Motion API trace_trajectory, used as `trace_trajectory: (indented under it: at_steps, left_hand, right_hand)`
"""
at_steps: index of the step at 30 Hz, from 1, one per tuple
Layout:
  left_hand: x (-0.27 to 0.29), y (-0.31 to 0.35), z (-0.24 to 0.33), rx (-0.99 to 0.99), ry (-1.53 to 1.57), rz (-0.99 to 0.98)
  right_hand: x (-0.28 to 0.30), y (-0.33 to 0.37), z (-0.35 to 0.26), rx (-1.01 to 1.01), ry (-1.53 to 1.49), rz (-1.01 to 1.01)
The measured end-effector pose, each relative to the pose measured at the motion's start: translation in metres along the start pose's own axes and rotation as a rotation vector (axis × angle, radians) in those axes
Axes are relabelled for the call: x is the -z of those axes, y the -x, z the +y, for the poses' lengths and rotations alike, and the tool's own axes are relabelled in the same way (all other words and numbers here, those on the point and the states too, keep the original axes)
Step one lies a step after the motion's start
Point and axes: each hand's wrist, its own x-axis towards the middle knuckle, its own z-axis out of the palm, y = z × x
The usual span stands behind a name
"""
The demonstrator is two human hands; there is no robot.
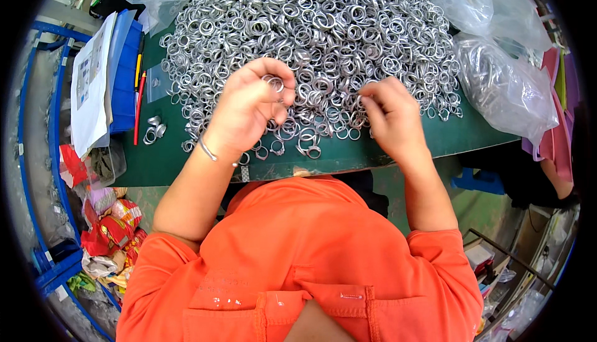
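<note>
A large heap of silver metal rings (323, 31) covers the far part of the green table. My left hand (252, 102) is raised above the heap's near left edge, its fingers curled around a silver ring (273, 84). At the near right side of the heap my right hand (393, 115) points inward, thumb and fingertips pinched together. Whatever lies between those fingertips, if anything, is too small to make out against the rings behind. Several loose rings (311, 150) lie along the heap's near edge, between my two hands.
Left on the green table (174, 168) stand a blue bin (126, 74) with papers (93, 84), a red pencil (140, 107) and a few separate rings (154, 130). Clear plastic bags (504, 84) rest at the right. Blue shelving (28, 124) and colourful packets (118, 227) are at far left.
</note>
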Motion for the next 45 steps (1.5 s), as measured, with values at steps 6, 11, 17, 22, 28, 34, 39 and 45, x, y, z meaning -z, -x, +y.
trace_trajectory:
  at_steps: [6,11,17,22,28,34,39,45]
  left_hand:
    - [-0.037,-0.026,-0.037,-0.833,-1.634,-0.202]
    - [-0.040,-0.041,-0.046,-0.840,-1.870,-0.423]
    - [-0.034,-0.043,-0.039,-0.915,-1.861,-0.468]
    - [-0.037,-0.025,-0.013,-0.622,-1.300,-0.199]
    - [-0.013,-0.019,-0.003,0.010,0.061,-0.001]
    - [-0.004,-0.012,-0.005,0.020,0.175,0.024]
    - [-0.020,-0.007,-0.012,-0.164,-0.779,0.114]
    - [-0.020,-0.004,-0.022,-0.380,-1.132,0.018]
  right_hand:
    - [0.029,-0.005,0.002,-0.681,-1.115,-0.136]
    - [0.001,-0.003,0.000,0.080,0.229,-0.091]
    - [0.000,-0.005,-0.005,0.150,0.427,-0.229]
    - [-0.002,-0.003,-0.002,0.145,0.334,-0.127]
    - [-0.010,-0.001,-0.012,0.062,0.417,-0.183]
    - [-0.003,-0.005,-0.011,-0.003,0.318,-0.212]
    - [-0.008,-0.001,-0.022,0.069,0.241,-0.347]
    - [-0.008,-0.004,-0.019,-0.012,0.053,-0.332]
